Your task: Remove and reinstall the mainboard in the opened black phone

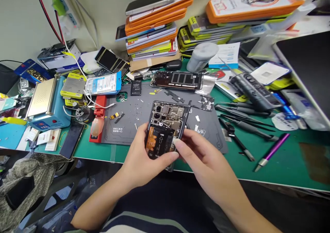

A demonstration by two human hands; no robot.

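Note:
An opened smartphone [176, 114], its back off, is held tilted above the front of the grey work mat [123, 130]. Its camera modules, circuit board and black battery [161, 140] with an orange label lie exposed. My left hand [139, 161] wraps round the left side and lower part, its thumb across the bottom. My right hand [208, 164] is closed at the right edge, thumb on the inner side and fingers behind; whether a small part is pinched there is hidden. Behind the phone lies a dark phone back panel [177, 80], with loose small parts nearby.
Tweezers and screwdrivers [247, 126] lie at the right, near a purple pen-like tool [273, 152]. A red clamp [99, 111] and a blue heating device [55, 106] stand left. Stacked boxes [154, 30] line the back; a laptop-like dark panel [306, 61] borders the right.

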